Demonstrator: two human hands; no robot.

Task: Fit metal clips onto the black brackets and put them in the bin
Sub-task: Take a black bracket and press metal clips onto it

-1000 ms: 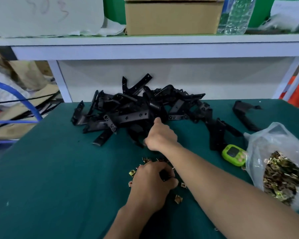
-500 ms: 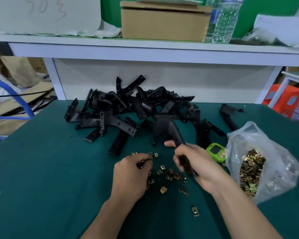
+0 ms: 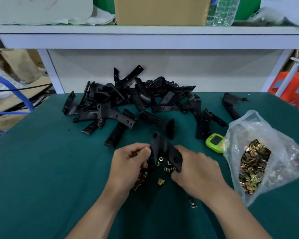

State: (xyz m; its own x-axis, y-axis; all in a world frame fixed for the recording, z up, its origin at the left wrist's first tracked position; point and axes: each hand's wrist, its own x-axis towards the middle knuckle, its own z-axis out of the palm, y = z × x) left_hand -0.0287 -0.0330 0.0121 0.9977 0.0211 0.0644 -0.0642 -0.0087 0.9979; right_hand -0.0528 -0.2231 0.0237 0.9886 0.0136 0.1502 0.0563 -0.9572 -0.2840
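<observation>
My right hand (image 3: 195,171) grips a black angled bracket (image 3: 164,149) by its lower arm, holding it above the green mat. My left hand (image 3: 128,163) is curled against the bracket's left edge, fingers pinched together; a clip may be between them but I cannot make it out. Several brass-coloured metal clips (image 3: 160,181) lie loose on the mat under and between my hands. A big heap of black brackets (image 3: 128,99) sits at the back of the table.
A clear plastic bag of clips (image 3: 254,163) lies open at the right, with a small green timer (image 3: 215,143) beside it. One black bracket (image 3: 230,106) lies apart at the back right. A white shelf (image 3: 145,37) carries a cardboard box (image 3: 160,11).
My right hand pulled a bracket out of the heap and brought it toward me. My left hand rose from the loose clips to meet the bracket.
</observation>
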